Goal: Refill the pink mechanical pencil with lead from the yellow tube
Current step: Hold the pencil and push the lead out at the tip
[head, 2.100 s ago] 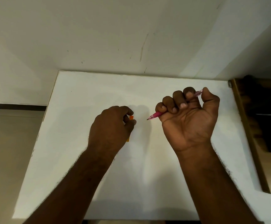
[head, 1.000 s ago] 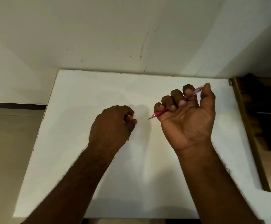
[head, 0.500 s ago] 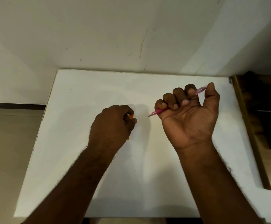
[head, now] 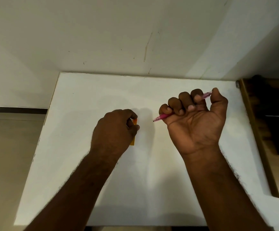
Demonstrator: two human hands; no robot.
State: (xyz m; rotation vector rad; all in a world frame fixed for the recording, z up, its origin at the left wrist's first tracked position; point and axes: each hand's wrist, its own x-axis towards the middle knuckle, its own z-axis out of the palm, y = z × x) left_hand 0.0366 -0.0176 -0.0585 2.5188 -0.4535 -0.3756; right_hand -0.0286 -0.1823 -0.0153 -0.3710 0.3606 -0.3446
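Note:
My right hand is turned palm up and grips the pink mechanical pencil in a fist. The pencil's metal tip points left and its clear pink back end sticks out under my thumb. My left hand rests on the white table and holds the yellow lead tube. Only the tube's orange top by my fingertips and its lower edge show; the rest is hidden under my hand. The two hands are a short gap apart.
The table stands against a pale wall. A brown wooden piece of furniture with a dark recess adjoins the table's right edge. Beige floor lies past the left edge.
My right thumb lifted slightly off the pencil's back end and came back down onto it. The left hand with the tube has stayed in place.

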